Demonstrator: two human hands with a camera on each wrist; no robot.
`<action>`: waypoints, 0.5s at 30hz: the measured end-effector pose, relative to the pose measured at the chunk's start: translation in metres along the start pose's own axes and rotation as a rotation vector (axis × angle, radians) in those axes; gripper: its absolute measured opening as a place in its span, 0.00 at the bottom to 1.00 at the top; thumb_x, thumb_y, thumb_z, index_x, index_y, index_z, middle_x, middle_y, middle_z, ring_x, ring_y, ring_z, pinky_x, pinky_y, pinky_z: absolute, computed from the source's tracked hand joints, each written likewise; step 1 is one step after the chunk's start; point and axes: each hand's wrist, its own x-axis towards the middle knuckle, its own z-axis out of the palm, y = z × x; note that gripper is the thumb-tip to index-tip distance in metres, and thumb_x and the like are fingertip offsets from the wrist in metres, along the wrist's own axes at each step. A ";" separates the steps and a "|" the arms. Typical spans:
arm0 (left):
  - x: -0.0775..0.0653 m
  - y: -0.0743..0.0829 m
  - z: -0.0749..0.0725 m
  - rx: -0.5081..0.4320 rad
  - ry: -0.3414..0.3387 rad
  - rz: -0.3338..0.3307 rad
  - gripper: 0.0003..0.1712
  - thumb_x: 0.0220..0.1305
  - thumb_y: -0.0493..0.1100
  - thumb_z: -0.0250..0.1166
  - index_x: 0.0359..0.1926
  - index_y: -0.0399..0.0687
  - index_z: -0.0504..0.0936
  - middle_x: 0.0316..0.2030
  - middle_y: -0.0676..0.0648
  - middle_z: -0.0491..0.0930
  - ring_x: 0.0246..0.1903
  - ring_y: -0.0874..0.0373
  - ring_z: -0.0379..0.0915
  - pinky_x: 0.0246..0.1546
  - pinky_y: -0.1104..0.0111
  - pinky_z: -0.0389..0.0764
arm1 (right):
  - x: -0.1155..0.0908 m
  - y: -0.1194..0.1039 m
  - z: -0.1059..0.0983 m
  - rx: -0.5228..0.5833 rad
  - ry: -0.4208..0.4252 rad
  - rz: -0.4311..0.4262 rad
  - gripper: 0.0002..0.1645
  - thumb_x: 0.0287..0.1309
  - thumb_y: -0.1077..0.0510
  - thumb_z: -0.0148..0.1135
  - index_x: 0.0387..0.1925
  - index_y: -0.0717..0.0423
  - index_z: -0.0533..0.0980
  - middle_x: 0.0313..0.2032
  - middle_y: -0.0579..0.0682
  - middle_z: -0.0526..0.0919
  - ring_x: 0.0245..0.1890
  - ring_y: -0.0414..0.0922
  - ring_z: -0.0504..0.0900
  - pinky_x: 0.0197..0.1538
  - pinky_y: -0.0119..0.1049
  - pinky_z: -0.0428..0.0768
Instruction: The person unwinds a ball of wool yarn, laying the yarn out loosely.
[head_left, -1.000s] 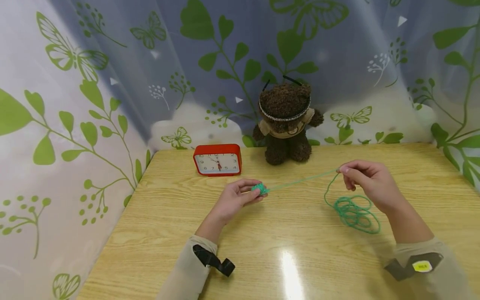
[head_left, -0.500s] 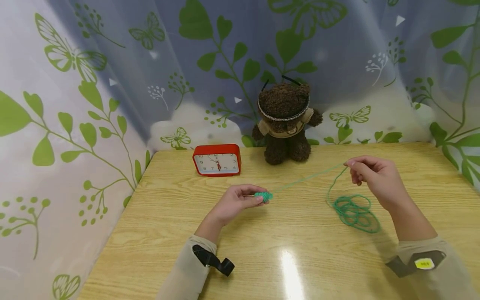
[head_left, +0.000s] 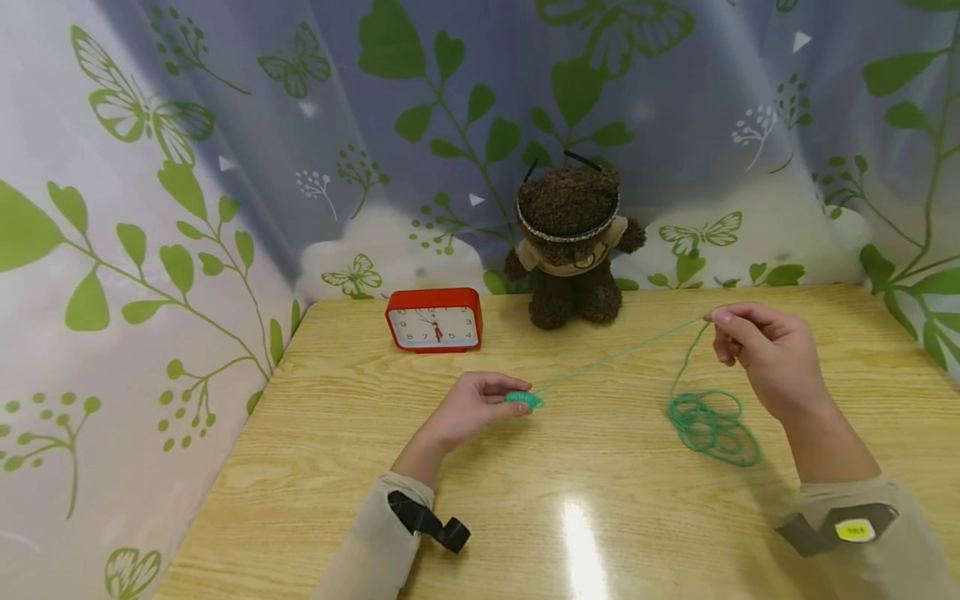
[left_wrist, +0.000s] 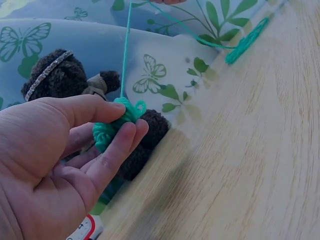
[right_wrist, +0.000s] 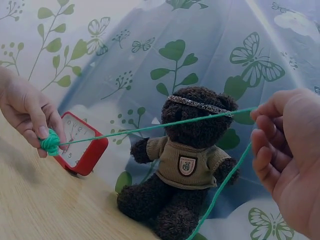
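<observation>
My left hand [head_left: 468, 410] pinches a small wound bundle of green yarn [left_wrist: 131, 111] between thumb and fingers, above the table. From the bundle a single strand [right_wrist: 165, 125] runs taut, up and to the right, to my right hand [head_left: 776, 358]. That hand pinches the strand between thumb and forefinger, its other fingers curled. Below the pinch the yarn hangs down to a loose looped pile [head_left: 708, 427] on the table, left of the right wrist.
A red alarm clock [head_left: 435, 321] stands behind the left hand. Against the patterned curtain [head_left: 337, 167] sits a brown teddy bear [right_wrist: 187, 155] with a headband and a knitted sweater. Everything rests on a wooden table [head_left: 480, 517].
My right hand has moved right and slightly up, drawing the strand out longer. The left hand has lowered a little, and the bundle has turned in its fingers.
</observation>
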 end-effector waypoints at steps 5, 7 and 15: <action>-0.001 0.000 0.000 0.029 0.016 -0.008 0.20 0.64 0.37 0.69 0.56 0.36 0.82 0.48 0.39 0.86 0.43 0.62 0.84 0.52 0.62 0.86 | 0.001 0.001 0.001 0.148 -0.092 -0.084 0.16 0.70 0.76 0.45 0.38 0.72 0.81 0.28 0.51 0.81 0.22 0.45 0.70 0.25 0.38 0.61; -0.001 0.000 -0.001 0.042 0.026 -0.006 0.20 0.65 0.38 0.69 0.57 0.36 0.82 0.49 0.40 0.86 0.43 0.61 0.84 0.52 0.63 0.86 | 0.002 0.001 0.001 0.179 -0.098 -0.100 0.18 0.70 0.77 0.44 0.38 0.70 0.82 0.29 0.51 0.82 0.22 0.45 0.70 0.25 0.37 0.62; -0.001 0.001 -0.004 0.040 0.110 -0.004 0.21 0.65 0.39 0.69 0.58 0.40 0.82 0.51 0.42 0.84 0.43 0.60 0.83 0.52 0.61 0.86 | 0.003 -0.002 -0.008 0.237 -0.031 -0.109 0.19 0.70 0.77 0.43 0.36 0.72 0.81 0.27 0.54 0.83 0.20 0.46 0.69 0.25 0.38 0.59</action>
